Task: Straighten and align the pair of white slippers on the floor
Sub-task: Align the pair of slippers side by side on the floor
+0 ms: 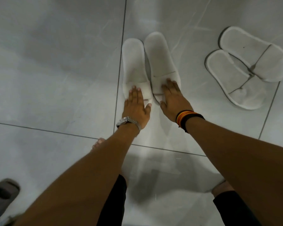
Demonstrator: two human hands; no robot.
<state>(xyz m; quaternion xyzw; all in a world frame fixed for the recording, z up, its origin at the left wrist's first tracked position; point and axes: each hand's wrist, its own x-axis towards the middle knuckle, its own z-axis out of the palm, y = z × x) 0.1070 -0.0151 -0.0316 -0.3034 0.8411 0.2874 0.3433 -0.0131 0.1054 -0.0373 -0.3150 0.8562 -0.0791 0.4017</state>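
Two white slippers lie side by side on the grey tiled floor, heels pointing away from me. The left slipper (133, 62) and the right slipper (160, 59) nearly touch along their inner edges; the right one reaches a little farther away. My left hand (136, 106), with a silver watch on the wrist, rests flat on the left slipper's toe strap, fingers spread. My right hand (173, 98), with dark and orange bands on the wrist, lies flat on the right slipper's strap. Neither hand grips anything.
A second pair of white slippers (245, 66) lies at an angle to the right. A grey slide sandal (3, 196) sits at the lower left. My bare toes (98, 143) show behind my left forearm. Dark grout lines cross the glossy floor (55, 70).
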